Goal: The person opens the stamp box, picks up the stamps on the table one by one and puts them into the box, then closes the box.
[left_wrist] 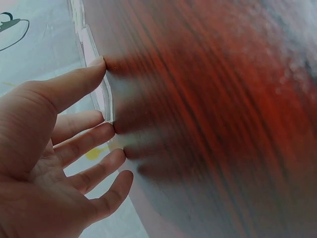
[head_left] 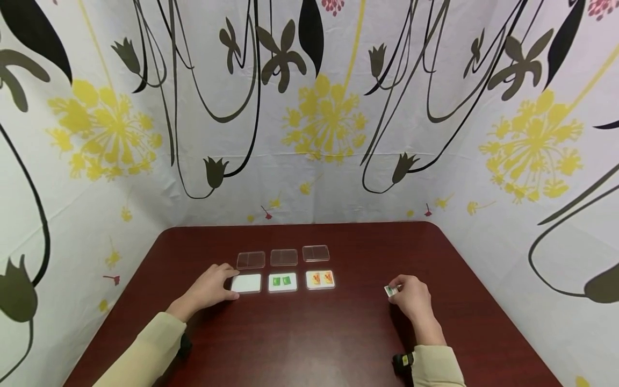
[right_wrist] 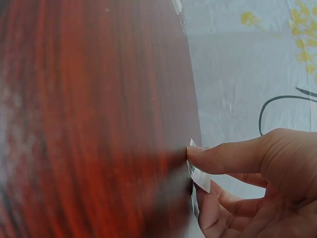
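Note:
My left hand (head_left: 210, 287) spans a shallow white box (head_left: 247, 283) with a clear rim, the leftmost of three in a row. In the left wrist view the thumb (left_wrist: 94, 72) holds one edge and fingertips hold the opposite edge. The middle box (head_left: 282, 289) has two green packets (head_left: 281, 280) in it, and the right box (head_left: 320, 286) has two orange packets (head_left: 322, 278). Off to the right, my right hand (head_left: 415, 301) pinches a small whitish packet (right_wrist: 199, 177) with a serrated edge between thumb and fingers, close over the table; its face is mostly hidden.
Behind the boxes lie three transparent lids (head_left: 251, 260), one behind each box. Everything stands on a dark red-brown wooden table (head_left: 300, 344) with rounded far corners. A white floral cloth (head_left: 309, 199) hangs round the back and sides.

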